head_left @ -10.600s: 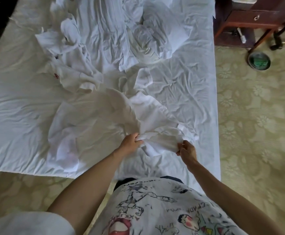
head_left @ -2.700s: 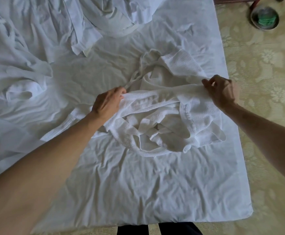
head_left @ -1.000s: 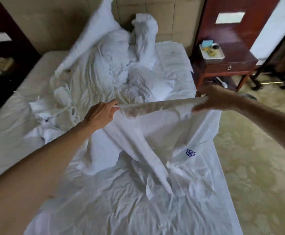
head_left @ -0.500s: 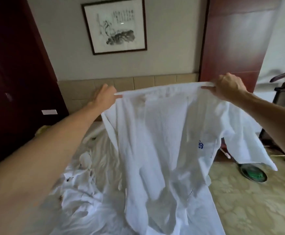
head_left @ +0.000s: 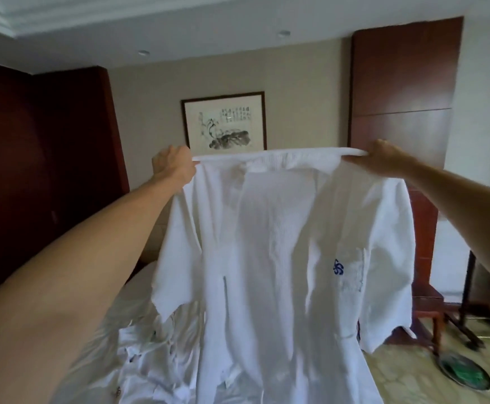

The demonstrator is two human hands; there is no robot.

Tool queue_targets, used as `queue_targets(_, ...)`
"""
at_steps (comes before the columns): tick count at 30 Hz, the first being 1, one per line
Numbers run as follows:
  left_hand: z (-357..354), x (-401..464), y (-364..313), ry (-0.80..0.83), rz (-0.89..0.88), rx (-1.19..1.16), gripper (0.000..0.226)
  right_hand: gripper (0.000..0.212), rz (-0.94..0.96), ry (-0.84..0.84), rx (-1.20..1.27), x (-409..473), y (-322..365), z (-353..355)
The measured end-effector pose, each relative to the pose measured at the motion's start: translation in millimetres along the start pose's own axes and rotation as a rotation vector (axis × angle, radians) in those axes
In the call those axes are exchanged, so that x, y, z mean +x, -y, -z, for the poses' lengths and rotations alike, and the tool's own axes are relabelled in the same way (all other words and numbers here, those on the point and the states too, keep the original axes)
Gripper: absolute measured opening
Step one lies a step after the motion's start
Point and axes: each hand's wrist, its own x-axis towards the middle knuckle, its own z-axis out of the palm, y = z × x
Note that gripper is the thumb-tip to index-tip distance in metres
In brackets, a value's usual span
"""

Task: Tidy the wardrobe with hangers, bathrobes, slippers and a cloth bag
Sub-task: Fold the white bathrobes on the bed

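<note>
Nearest, low on the left, the rumpled white bed [head_left: 115, 330] carries a second white garment [head_left: 150, 371], crumpled, with a small dark mark on it; it looks like another robe waiting its turn, though that is a judgement. Over the bed's near right part hangs the white bathrobe [head_left: 281, 258], raised at arm's length so that its whole length drops free and the sleeves fall to either side. A blue emblem [head_left: 338, 267] sits on the chest at the right, beside a pocket edge. Holding it high and spread like this probably serves to find the shoulders and shake out the folds before a hanger goes in; no hanger is in view.

The left hand [head_left: 173, 167] has its fingers curled around the left end of the collar band, pinching the cloth. The right hand [head_left: 383, 160] grips the right end of the same band, fingers closed over the edge. The band is stretched taut between them, so the robe lies directly below and between both hands, its hem reaching down out of view.

Farther off at the right, a round dish [head_left: 465, 377] with something green lies on the patterned floor beside a red wooden table [head_left: 424, 258]. On the far wall hangs a framed ink painting [head_left: 223, 123], between dark wood panels
</note>
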Motion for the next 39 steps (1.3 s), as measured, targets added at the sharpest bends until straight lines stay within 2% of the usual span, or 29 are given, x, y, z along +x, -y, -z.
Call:
queue_targets(3, 42.9, -8.7, 22.3, -0.044, 0.001, 0.003, 0.037, 0.092, 0.006, -0.056, -0.066, -12.3, 23.7, 18.3)
queue_targets(6, 76.3, -24.2, 48.7, -0.065, 0.026, -0.001, 0.038, 0.095, 0.012, -0.092, -0.164, -42.0, 54.4, 38.8)
queue_targets(9, 100.8, -45.3, 71.0, -0.074, 0.034, -0.044, 0.035, 0.096, -0.093, -0.098, -0.225, -78.1, 83.3, 55.2)
queue_targets(12, 122.4, -71.3, 83.4, -0.078, 0.028, -0.089, 0.032, 0.095, -0.238, -0.021, -0.233, -110.0, 101.7, 66.1)
queue_targets(15, 139.2, -98.3, 90.9, -0.063, 0.046, -0.137, 0.025, 0.076, -0.335, 0.101, -0.081, -145.4, 117.2, 71.5)
queue_targets(17, 145.6, -116.5, 96.3, -0.025, 0.064, -0.204, 0.017, 0.059, -0.403, 0.162, 0.117, -169.1, 125.2, 71.5)
queue_targets(19, 147.1, -132.6, 99.1, 0.008, 0.098, -0.298, 0.013, 0.042, -0.436, 0.143, 0.360, -186.6, 130.4, 65.4)
queue_targets(22, 141.2, -153.4, 97.5, 0.043, 0.151, -0.457, 0.012, 0.026, -0.480, 0.080, 0.572, -209.4, 142.9, 51.2)
queue_targets(29, 101.3, -179.1, 96.9, 0.199, 0.311, -0.838, 0.022, 0.023, -0.510, -0.006, 0.643, -250.2, 139.0, 12.8)
queue_targets(39, -24.7, -192.1, 61.8, 0.319, 0.446, -1.027, 0.022, 0.025, -0.634, 0.015, 0.729, -248.0, 87.3, -85.7)
